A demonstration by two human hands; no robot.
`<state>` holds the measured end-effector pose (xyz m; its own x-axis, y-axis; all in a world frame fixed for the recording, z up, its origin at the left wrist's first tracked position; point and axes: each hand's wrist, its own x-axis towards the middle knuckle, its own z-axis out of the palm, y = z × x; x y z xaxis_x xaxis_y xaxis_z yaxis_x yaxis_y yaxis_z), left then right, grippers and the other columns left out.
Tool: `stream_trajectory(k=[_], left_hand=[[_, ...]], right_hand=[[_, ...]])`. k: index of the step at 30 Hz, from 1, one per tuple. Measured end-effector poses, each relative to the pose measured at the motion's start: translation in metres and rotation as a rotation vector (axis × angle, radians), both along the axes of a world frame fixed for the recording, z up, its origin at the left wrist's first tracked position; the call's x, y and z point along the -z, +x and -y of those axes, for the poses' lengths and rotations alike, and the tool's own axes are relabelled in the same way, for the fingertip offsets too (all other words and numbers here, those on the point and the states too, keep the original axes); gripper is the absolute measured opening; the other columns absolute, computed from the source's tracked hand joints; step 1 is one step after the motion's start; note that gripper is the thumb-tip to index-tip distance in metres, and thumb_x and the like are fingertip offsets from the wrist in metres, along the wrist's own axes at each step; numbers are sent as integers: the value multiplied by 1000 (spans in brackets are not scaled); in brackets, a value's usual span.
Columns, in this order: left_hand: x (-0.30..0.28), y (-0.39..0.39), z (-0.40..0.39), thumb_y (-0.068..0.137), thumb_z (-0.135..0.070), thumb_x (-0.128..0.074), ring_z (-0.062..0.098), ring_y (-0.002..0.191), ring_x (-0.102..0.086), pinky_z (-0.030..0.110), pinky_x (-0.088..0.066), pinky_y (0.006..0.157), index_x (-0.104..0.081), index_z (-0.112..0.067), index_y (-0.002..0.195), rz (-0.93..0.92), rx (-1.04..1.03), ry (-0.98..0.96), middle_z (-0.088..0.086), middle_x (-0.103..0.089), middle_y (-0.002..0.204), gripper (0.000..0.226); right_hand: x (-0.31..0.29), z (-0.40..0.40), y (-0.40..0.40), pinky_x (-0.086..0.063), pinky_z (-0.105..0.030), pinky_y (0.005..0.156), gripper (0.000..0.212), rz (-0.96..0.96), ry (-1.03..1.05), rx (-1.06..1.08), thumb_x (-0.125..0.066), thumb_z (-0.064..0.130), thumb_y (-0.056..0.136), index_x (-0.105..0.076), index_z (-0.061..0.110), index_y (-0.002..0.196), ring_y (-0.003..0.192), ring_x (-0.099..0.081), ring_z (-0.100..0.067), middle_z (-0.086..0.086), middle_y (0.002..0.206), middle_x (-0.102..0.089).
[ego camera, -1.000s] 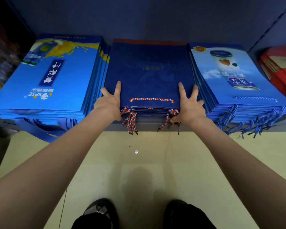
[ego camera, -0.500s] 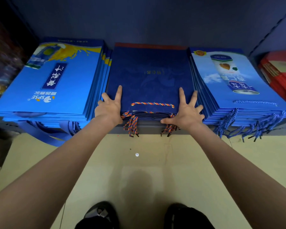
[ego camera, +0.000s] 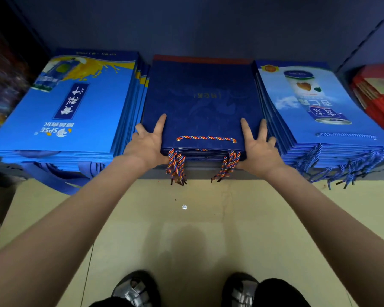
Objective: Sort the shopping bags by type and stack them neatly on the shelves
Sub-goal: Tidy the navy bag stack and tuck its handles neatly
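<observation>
Lying flat at the left end of the shelf (ego camera: 200, 171), left of the navy bag stack (ego camera: 200, 98), is a stack of bright blue bags (ego camera: 60, 111) printed with a can and yellow splash, their ribbon handles drooping over the shelf edge. The left hand (ego camera: 146, 145) rests against the navy stack's near left corner, fingers straight and spread on the top bag. The navy stack's twisted multicolour cord handles (ego camera: 175, 165) hang off the front. The right hand (ego camera: 259, 149) mirrors it at the near right corner, fingers also splayed flat. Right of the navy stack, touching it, lies a light blue stack (ego camera: 315, 116) showing a can; red bags (ego camera: 377, 94) lie further right.
</observation>
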<state>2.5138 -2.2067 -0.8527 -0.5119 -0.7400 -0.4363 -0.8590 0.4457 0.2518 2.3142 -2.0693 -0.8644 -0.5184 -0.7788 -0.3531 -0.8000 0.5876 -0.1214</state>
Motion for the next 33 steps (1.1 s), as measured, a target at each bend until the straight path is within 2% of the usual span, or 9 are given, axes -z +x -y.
stream_trajectory(k=[3, 7, 12, 16, 20, 22, 27, 30, 33], left_hand=[[4, 2, 1, 77, -36, -74, 39, 115, -42, 45, -40, 99, 16, -32, 147, 37, 43, -26, 25, -21, 132, 114], [-4, 7, 10, 81, -21, -71, 36, 91, -52, 40, -47, 89, 18, -35, 145, 112, 111, -60, 28, -24, 134, 111], [-7, 2, 13, 72, -20, -79, 39, 102, -55, 41, -47, 86, 12, -34, 147, 148, 108, -106, 27, -34, 130, 119], [-4, 0, 19, 70, -23, -80, 36, 106, -54, 39, -46, 85, 14, -34, 147, 185, 127, -132, 25, -43, 126, 122], [-3, -4, 9, 76, -20, -76, 38, 101, -56, 40, -48, 84, 20, -33, 145, 227, 93, -120, 28, -29, 134, 120], [-2, -4, 7, 77, -20, -76, 35, 94, -56, 37, -48, 82, 22, -33, 145, 250, 100, -137, 28, -28, 133, 120], [-3, -4, 14, 74, -20, -77, 36, 100, -55, 37, -48, 82, 20, -34, 145, 234, 112, -133, 24, -37, 125, 121], [-1, -5, 8, 77, -16, -75, 37, 103, -55, 37, -47, 80, 21, -35, 145, 231, 80, -135, 26, -30, 131, 118], [5, -7, 1, 85, -9, -66, 34, 96, -58, 35, -46, 78, 25, -31, 144, 269, 63, -185, 29, -21, 138, 111]], right_hand=[[-1, -2, -5, -29, -50, 105, 117, -4, 47, -46, -73, 39, 77, 21, 29, 146, 133, -18, -50, -22, 151, 23], [-6, -6, -19, -32, -45, 103, 114, 38, 84, -110, -71, 17, 81, 22, 31, 145, 134, -21, -48, -20, 151, 26], [-9, -1, -25, -43, -41, 92, 116, -22, -5, -112, -76, 12, 74, 10, 37, 147, 117, -47, -43, -17, 154, 18], [-18, 8, -32, -44, -42, 98, 126, 39, 11, -63, -85, 12, 63, 4, 40, 147, 123, -46, -44, -19, 155, 14], [-15, 4, -26, -45, -41, 94, 126, 17, 52, -69, -81, 11, 69, 14, 37, 147, 120, -46, -42, -22, 152, 21], [-12, 4, -23, -46, -41, 93, 127, -29, 76, -98, -80, 12, 70, 19, 33, 146, 121, -44, -41, -24, 150, 24], [-15, 6, -27, -47, -40, 92, 127, -46, 71, -108, -82, 15, 68, 15, 35, 147, 116, -50, -40, -21, 153, 17], [-13, 2, -25, -46, -41, 91, 125, -36, 63, -96, -80, 13, 70, 16, 35, 147, 118, -47, -39, -20, 153, 20], [-6, 0, -21, -45, -42, 89, 122, -73, 75, -95, -76, 11, 75, 21, 33, 145, 124, -39, -40, -20, 151, 25]])
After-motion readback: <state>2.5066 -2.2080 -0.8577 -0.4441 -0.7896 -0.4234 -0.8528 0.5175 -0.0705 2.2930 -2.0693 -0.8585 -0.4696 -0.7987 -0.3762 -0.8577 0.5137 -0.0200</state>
